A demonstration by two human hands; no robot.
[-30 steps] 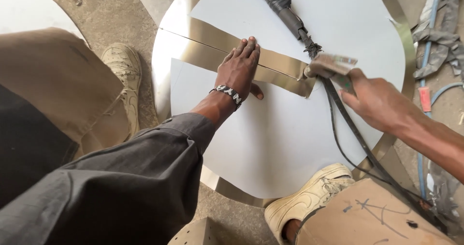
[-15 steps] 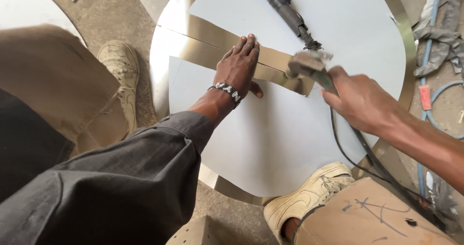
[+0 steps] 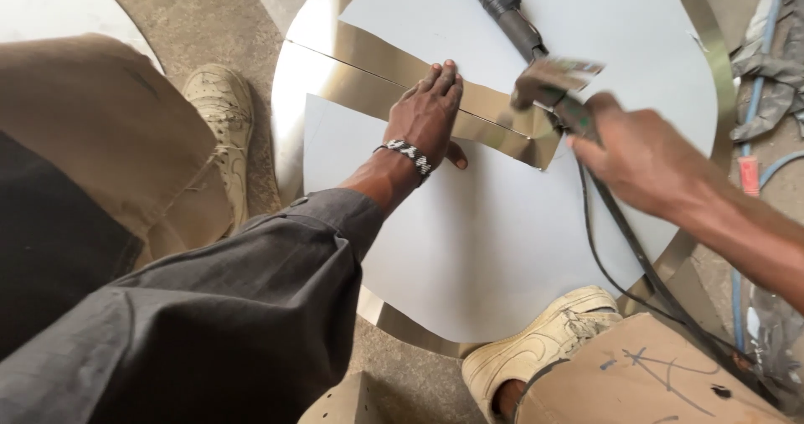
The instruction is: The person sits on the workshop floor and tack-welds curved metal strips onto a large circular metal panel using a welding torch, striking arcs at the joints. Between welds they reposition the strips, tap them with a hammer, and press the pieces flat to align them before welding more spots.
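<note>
Bare concrete floor [image 3: 209,14], on which lies a large round sheet-metal disc [image 3: 502,248] covered with pale protective film; where the film has been stripped, a shiny brass-coloured band of bare metal [image 3: 377,68] crosses the disc's upper part. Our left hand [image 3: 429,114], wearing a black-and-white beaded wristband [image 3: 410,154], lies flat with fingers extended and pressed together on this band, pinning the sheet down; it grips nothing. Our right hand [image 3: 641,160], blurred by motion, is clenched around the handle of a small corded power tool [image 3: 553,85], whose head sits at the right end of the exposed band, just beside the film's edge; its black cable [image 3: 603,248] trails across the disc toward the lower right. A second, dark-bodied power tool [image 3: 502,5] lies unused near the disc's top. Two cream-coloured shoes [image 3: 222,131] flank the disc. We judge the step in hand to be working along the bared strip; the next move calls for steady downward pressure from the flat hand and keeping the cable clear of the tool's head.
</note>
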